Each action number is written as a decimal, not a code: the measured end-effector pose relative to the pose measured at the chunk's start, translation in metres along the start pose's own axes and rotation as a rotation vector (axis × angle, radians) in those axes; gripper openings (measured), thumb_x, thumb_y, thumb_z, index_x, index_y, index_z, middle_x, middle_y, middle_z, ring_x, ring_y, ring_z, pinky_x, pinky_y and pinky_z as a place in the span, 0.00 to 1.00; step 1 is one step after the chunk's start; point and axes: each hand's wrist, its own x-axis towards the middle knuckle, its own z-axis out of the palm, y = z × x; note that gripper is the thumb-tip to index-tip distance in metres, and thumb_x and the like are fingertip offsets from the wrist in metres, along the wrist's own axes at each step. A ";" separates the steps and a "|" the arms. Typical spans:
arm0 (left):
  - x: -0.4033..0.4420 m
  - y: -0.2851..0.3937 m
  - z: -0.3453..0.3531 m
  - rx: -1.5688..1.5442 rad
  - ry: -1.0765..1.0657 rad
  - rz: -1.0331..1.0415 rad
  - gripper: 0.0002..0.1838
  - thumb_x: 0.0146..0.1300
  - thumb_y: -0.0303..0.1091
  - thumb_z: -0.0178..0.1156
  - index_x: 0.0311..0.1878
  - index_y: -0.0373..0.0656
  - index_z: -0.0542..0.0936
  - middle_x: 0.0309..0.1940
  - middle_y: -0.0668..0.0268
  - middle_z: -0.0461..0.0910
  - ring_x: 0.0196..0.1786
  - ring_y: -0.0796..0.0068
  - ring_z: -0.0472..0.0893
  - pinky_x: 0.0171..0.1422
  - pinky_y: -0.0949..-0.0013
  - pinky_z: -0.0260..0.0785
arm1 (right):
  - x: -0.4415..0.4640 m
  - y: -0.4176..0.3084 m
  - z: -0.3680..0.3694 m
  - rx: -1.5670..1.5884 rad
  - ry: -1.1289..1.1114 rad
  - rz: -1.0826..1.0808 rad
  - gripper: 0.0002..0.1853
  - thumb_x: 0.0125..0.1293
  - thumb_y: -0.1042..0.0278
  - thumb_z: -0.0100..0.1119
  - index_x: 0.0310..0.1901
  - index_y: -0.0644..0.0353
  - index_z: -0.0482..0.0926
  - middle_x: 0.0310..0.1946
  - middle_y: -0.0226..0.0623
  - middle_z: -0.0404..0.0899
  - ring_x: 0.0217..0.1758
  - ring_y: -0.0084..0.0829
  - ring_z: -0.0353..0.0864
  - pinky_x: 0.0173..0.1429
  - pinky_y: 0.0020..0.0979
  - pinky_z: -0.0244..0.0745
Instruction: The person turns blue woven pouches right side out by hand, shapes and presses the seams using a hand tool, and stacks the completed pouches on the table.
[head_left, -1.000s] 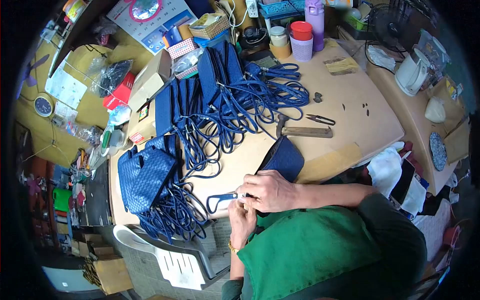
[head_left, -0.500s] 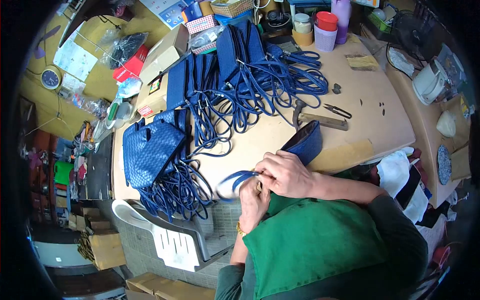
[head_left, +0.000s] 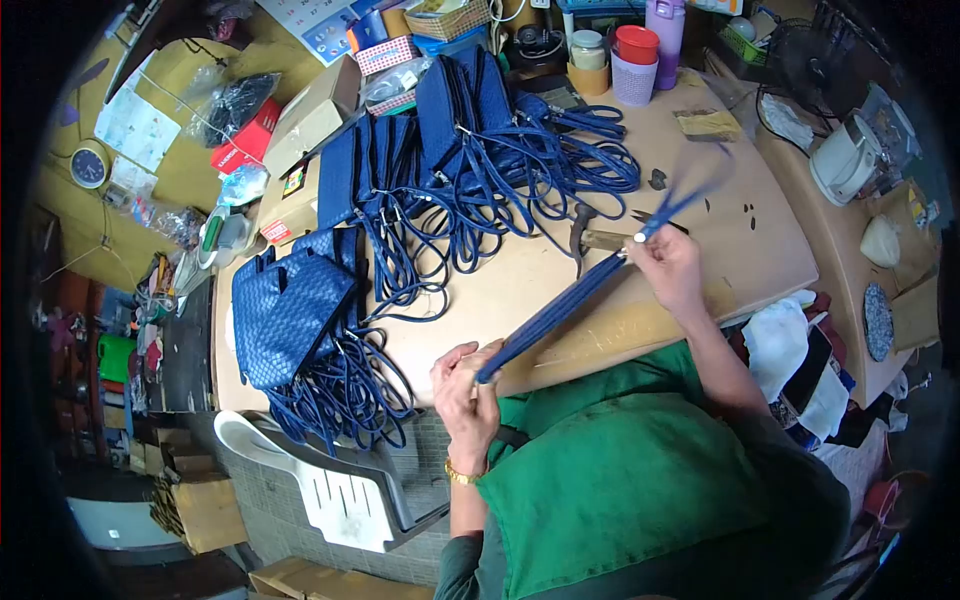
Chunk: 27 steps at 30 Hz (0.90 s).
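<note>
A blue woven-textured pouch (head_left: 555, 315) is stretched between my hands, seen nearly edge-on above the near edge of the table. My left hand (head_left: 467, 395), with a gold bracelet at the wrist, is closed around its lower end. At the upper end my right hand (head_left: 668, 268) pinches the pouch's strap (head_left: 685, 203) beside a small shiny fitting. The loose part of the strap is blurred as it swings up and right. Behind my right hand lie a hammer (head_left: 583, 230) and snips, both partly covered.
Stacked blue pouches (head_left: 365, 165) with tangled straps fill the table's back and left. More pouches (head_left: 295, 310) hang over the left edge above a white plastic chair (head_left: 345, 505). Cups and a purple bottle (head_left: 663, 45) stand at the back. An electric kettle (head_left: 845, 160) is far right.
My hands have moved apart. The right went up and to the right with the strap, the left slightly down and left. The pouch has turned from standing open to edge-on between them.
</note>
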 end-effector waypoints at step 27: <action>-0.009 -0.003 0.088 0.491 -0.790 0.196 0.34 0.61 0.51 0.60 0.71 0.61 0.65 0.74 0.64 0.57 0.75 0.51 0.56 0.75 0.37 0.41 | 0.055 0.036 -0.004 -0.737 -0.233 -0.173 0.20 0.68 0.56 0.55 0.53 0.62 0.69 0.37 0.55 0.78 0.44 0.51 0.79 0.47 0.49 0.72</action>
